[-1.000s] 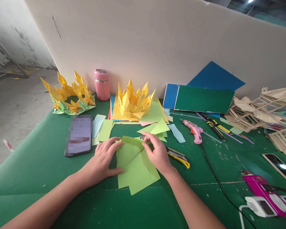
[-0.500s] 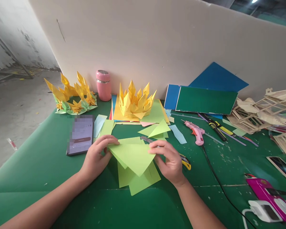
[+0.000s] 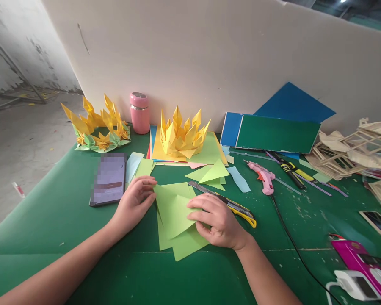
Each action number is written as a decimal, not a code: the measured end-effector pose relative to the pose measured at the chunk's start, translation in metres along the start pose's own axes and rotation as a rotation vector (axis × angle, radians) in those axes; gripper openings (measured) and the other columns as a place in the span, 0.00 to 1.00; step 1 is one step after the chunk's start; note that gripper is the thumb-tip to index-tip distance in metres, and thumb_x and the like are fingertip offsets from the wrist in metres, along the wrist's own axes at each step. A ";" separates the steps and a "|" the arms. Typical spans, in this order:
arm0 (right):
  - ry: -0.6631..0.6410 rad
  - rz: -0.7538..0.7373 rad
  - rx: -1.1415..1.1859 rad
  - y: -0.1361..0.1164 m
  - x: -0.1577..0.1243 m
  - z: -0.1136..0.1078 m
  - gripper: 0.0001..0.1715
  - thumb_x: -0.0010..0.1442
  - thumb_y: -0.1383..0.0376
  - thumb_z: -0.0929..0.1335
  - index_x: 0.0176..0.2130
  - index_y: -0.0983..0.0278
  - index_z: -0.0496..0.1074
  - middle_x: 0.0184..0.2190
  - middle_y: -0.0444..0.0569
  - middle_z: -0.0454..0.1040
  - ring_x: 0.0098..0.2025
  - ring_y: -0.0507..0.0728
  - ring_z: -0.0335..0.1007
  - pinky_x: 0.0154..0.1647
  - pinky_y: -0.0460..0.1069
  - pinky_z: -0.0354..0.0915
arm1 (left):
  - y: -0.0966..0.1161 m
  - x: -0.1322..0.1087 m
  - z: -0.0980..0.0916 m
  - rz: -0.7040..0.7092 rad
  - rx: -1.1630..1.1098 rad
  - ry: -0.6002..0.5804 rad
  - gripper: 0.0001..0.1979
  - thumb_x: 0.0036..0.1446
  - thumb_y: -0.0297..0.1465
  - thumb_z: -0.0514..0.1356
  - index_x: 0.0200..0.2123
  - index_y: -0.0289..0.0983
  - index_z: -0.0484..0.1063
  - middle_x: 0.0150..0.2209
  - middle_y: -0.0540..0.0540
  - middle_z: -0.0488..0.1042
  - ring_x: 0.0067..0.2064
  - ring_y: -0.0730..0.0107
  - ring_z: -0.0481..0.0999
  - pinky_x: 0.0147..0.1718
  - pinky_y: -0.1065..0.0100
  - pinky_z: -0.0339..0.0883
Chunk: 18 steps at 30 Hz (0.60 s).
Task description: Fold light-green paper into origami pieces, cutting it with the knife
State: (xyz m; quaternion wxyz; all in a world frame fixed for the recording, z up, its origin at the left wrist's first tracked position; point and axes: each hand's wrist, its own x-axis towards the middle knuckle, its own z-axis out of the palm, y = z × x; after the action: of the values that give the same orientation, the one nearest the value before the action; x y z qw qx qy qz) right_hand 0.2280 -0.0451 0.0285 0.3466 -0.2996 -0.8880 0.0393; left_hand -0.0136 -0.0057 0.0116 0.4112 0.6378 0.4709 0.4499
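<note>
A light green sheet of paper [image 3: 171, 214], creased and raised at its right side, lies over several other green sheets [image 3: 190, 245]. My right hand [image 3: 217, 220] pinches the raised right part of this sheet. At its left edge is my left hand [image 3: 138, 199], thumb and fingers apart with nothing between them. A yellow and black utility knife [image 3: 238, 207] lies behind my right hand, blade toward the sheets. Behind the stack are folded green paper pieces [image 3: 214, 171]. Farther back, a yellow folded-paper crown [image 3: 184, 140] rests on coloured sheets [image 3: 214, 146].
Left stand a yellow and green paper crown [image 3: 103, 131], a pink flask [image 3: 140, 114] and a phone [image 3: 108, 180]. Right are a pink glue gun [image 3: 263, 176] with its cord, pliers-like black and yellow tools [image 3: 292, 171], wooden stick models [image 3: 336, 152] and a magenta power strip [image 3: 349, 252].
The green sheet has come down flatter onto the stack. My left hand has let go of its corner, and my right hand has moved left and inward with the other side.
</note>
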 end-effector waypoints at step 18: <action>-0.190 0.108 0.125 0.001 -0.004 0.002 0.15 0.56 0.75 0.63 0.37 0.62 0.76 0.36 0.49 0.78 0.37 0.56 0.73 0.38 0.50 0.71 | 0.008 -0.008 0.005 0.435 0.758 -0.397 0.17 0.65 0.33 0.49 0.51 0.39 0.72 0.54 0.41 0.74 0.54 0.57 0.73 0.54 0.54 0.67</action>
State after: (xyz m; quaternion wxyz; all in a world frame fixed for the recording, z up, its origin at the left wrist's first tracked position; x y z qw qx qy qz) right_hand 0.2298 -0.0469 0.0244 0.2763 -0.3198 -0.8952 0.1414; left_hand -0.0080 -0.0157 0.0163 0.1280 0.9002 0.3697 0.1915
